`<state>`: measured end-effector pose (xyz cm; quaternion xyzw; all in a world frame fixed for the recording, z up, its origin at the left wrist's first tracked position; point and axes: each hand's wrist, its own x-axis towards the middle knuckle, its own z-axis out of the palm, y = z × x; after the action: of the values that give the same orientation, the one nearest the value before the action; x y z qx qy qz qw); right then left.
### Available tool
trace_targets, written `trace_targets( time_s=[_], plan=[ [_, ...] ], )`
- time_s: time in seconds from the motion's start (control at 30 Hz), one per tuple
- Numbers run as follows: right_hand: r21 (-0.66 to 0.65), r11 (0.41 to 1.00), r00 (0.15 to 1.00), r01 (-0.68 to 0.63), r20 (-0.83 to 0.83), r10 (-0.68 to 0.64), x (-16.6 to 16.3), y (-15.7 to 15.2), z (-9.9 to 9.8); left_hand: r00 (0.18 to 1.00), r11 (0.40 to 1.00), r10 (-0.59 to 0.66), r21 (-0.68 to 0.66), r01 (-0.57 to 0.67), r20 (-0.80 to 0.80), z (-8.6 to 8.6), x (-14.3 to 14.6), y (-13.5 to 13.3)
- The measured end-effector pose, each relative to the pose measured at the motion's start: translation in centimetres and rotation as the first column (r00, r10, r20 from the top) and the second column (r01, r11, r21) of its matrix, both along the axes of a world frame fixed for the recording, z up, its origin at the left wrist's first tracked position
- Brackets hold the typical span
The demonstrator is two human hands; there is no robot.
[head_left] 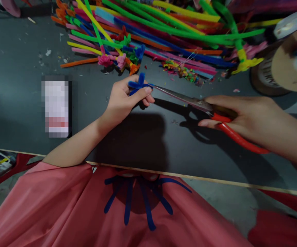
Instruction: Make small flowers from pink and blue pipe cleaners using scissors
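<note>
My left hand (127, 99) is closed in a pinch on a small blue pipe-cleaner piece (138, 84) with crossed ends, held just above the dark table (22, 103). My right hand (251, 120) grips red-handled scissors (215, 115). Their blades reach left, and the tip touches the blue piece at my left fingertips. Several cut blue pipe-cleaner pieces (138, 202) lie on my pink lap below the table's edge.
A heap of colourful pipe cleaners (163, 31) and small pipe-cleaner flowers (117, 60) covers the table's far side. Tape spools (284, 61) stand at the far right. A blurred white object (57, 106) lies at the left. Coloured scraps (181, 70) are scattered nearby.
</note>
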<state>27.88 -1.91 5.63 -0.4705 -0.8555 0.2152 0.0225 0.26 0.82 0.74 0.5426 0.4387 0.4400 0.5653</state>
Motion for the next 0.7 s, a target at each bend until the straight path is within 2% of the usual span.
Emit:
trace_targets(
  time_s=[0.13,0.27,0.37,0.43,0.53,0.6,0.7],
  plan=[
    [0.025,1.000,1.000,-0.002,0.012,0.002,0.1,0.0,0.1,1.000,1.000,-0.007,-0.001,0.007,0.007,-0.1,0.0,0.1],
    [0.075,0.995,0.994,0.070,0.077,-0.076,0.6,0.0,0.4,1.000,1.000,0.009,-0.005,-0.009,0.010,-0.1,0.0,0.1],
    [0.140,0.985,0.965,0.097,0.230,-0.128,1.0,0.1,0.4,0.999,0.999,0.035,-0.012,-0.034,0.027,-0.1,0.0,0.1],
    [0.167,0.983,0.911,0.080,0.388,-0.140,1.2,0.1,0.3,0.998,0.999,0.042,-0.010,-0.042,0.038,-0.2,0.0,0.1],
    [0.121,0.991,0.833,0.057,0.541,-0.114,1.1,0.0,0.2,0.998,0.999,0.038,-0.013,-0.038,0.044,-0.3,0.0,0.2],
    [0.106,0.991,0.826,0.083,0.549,-0.128,1.1,-0.1,0.2,0.999,0.999,0.035,-0.025,-0.035,0.034,-0.3,0.0,0.2],
    [0.115,0.981,0.868,0.159,0.458,-0.194,1.4,0.0,0.4,1.000,0.999,0.025,-0.032,-0.025,0.012,-0.1,0.1,0.2]
  ],
)
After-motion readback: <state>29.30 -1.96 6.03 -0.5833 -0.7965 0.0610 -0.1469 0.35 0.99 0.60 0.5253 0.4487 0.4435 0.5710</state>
